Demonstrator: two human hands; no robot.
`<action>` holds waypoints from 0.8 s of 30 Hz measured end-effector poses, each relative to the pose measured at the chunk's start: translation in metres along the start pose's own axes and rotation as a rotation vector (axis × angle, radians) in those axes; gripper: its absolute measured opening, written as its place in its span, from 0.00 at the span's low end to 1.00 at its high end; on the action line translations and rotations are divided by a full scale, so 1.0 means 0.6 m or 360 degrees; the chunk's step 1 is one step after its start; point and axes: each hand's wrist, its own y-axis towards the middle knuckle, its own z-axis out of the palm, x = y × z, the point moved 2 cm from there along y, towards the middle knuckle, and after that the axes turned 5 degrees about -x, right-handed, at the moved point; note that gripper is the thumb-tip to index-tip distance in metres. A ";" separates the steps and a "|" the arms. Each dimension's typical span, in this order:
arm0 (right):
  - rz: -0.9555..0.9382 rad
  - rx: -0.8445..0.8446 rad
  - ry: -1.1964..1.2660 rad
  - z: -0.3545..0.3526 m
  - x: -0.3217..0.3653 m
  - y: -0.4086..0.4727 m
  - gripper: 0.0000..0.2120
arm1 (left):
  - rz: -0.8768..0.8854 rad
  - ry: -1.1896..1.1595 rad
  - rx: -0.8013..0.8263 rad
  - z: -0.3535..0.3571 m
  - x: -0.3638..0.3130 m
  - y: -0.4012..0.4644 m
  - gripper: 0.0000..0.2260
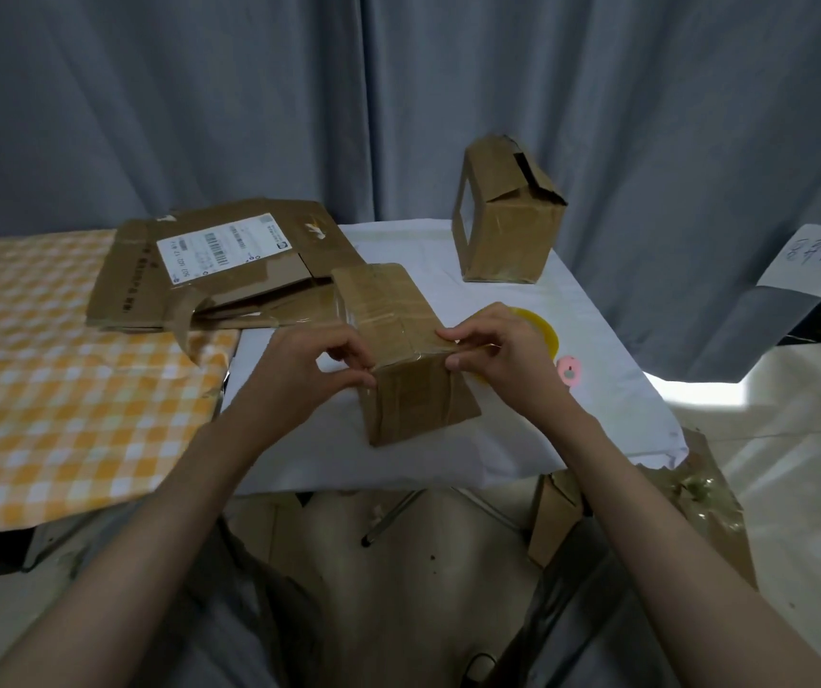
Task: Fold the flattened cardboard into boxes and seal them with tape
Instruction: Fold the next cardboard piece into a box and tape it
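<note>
White tablecloth (pixel 537 429), grey curtain behind | flattened cardboard (pixel 210 270) label: barcode, print illegible | box (pixel 398 350) between hands | left hand (pixel 321 362), right hand (pixel 495 345) pinching its taped top edge

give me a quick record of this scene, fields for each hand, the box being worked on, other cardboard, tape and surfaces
left hand: left hand pinches the near top edge of the box
right hand: right hand pinches the same edge at the right corner
box in work: small brown cardboard box on the white cloth
other cardboard: upright open brown box behind; flattened labelled cardboard at left
tape: yellow tape roll, partly hidden behind the right hand
left surface: orange checked cloth
</note>
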 end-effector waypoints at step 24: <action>0.0034 -0.0086 -0.0332 0.006 0.026 -0.004 0.12 | -0.0278 0.0703 -0.0207 0.069 -0.078 -0.014 0.16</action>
